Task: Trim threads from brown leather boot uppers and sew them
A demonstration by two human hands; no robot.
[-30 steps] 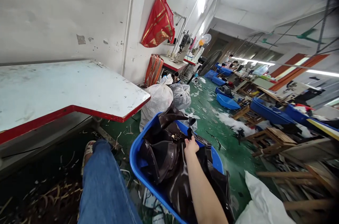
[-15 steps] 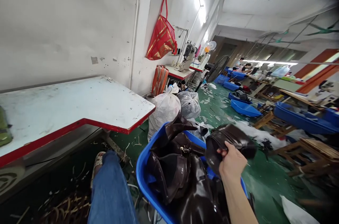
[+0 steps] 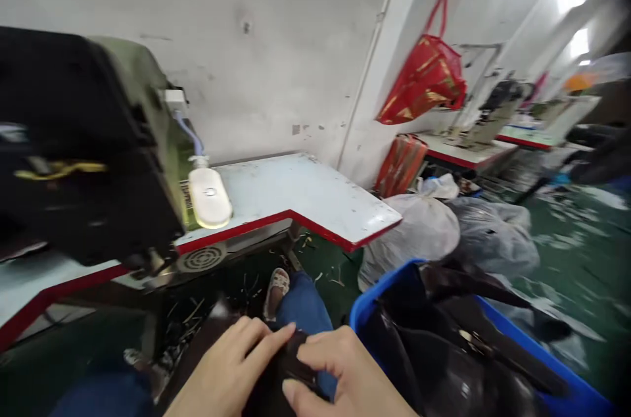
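Observation:
A dark brown, shiny leather piece (image 3: 271, 381) lies across my lap, its lower part cut off by the frame. My left hand (image 3: 229, 364) rests over it, fingers closed on its upper edge. From the other side my right hand (image 3: 342, 371) pinches the same edge between thumb and fingers. The hands almost meet. Right of them stands a blue plastic tub (image 3: 377, 289) heaped with similar dark brown leather pieces (image 3: 444, 351), one carrying a metal zip or buckle. The exact kind of the held piece cannot be made out.
A sewing machine (image 3: 148, 121) with a small lit lamp (image 3: 210, 198) stands at left on a red-edged white table (image 3: 300, 187). Stuffed plastic bags (image 3: 414, 233) sit behind the tub. A red bag (image 3: 426, 78) hangs on the wall. Scraps litter the green floor.
The view has swung left, bringing the sewing machine in. My right hand has carried a leather piece from over the tub to my lap, where my left hand has joined it.

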